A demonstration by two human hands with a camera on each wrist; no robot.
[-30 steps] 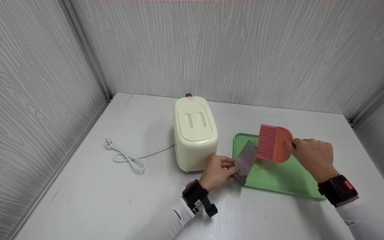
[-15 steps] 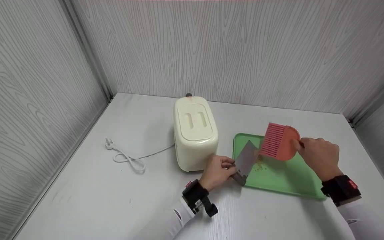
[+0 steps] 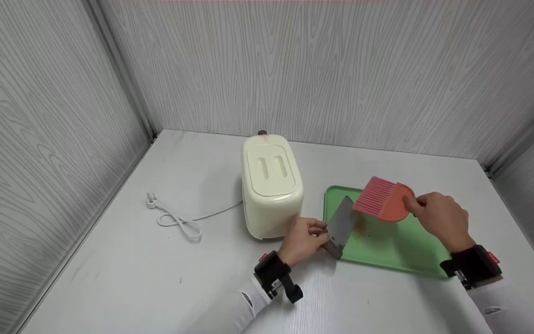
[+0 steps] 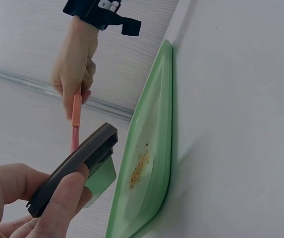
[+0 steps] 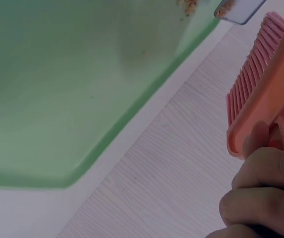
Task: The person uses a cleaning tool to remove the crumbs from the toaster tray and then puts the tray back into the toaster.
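Observation:
My left hand (image 3: 301,242) pinches the dark handle of a flat metal scraper (image 3: 340,223), whose blade slants over the left edge of a green tray (image 3: 406,257). In the left wrist view, thumb and fingers clamp the scraper's handle (image 4: 75,168). My right hand (image 3: 441,219) grips a small orange brush (image 3: 385,199) by its handle. Its pink bristles point left and overlap the scraper's blade tip in the head view. Brown crumbs (image 4: 139,169) lie on the tray beside the blade. A few crumbs also rest on the scraper's blade (image 5: 241,10), seen in the right wrist view.
A cream toaster (image 3: 271,185) with a lid on top stands left of the tray, close to my left hand. Its white cord (image 3: 181,221) runs left to a plug (image 3: 151,201). Grey wood-grain walls (image 3: 295,69) enclose the white table (image 3: 230,278) at back and sides.
The brush moved right and slightly up off the blade, then came back left and tilted, its bristles returning toward the scraper. The left hand and scraper stayed nearly still.

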